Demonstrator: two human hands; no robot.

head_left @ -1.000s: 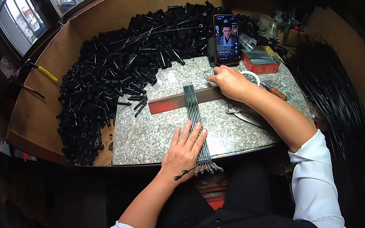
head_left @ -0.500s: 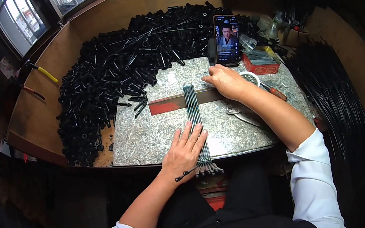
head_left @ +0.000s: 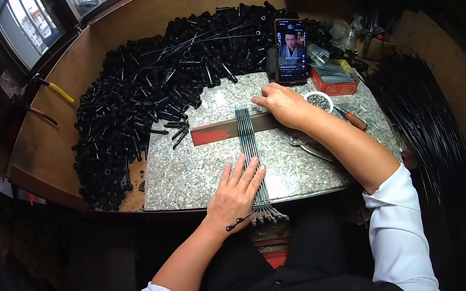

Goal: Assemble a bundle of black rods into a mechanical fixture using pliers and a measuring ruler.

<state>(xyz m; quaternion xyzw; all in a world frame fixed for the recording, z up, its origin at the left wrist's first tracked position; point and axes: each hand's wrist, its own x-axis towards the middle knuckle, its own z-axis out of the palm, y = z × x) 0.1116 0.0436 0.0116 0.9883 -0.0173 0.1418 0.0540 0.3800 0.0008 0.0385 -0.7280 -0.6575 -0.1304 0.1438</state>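
Observation:
A row of thin dark rods lies side by side across a flat red-and-grey bar on the speckled stone slab. Their near ends, fitted with small knobs, stick out past the slab's front edge. My left hand rests flat on the rods, fingers stretched out. At the far tips of the rods is my right hand, over the bar's right part, its fingers pinched together. Whatever the pinch holds is too small to make out. Beneath my right forearm, a metal tool is partly hidden.
Black tubular parts are heaped behind and left of the slab. A propped phone, a red box, a white bowl of small pieces and an orange-handled tool stand right. Long black rods hang beyond. Yellow-handled pliers hang left.
My right hand has shifted slightly left and toward me, closer to the far rod tips. My left hand stays flat on the rods.

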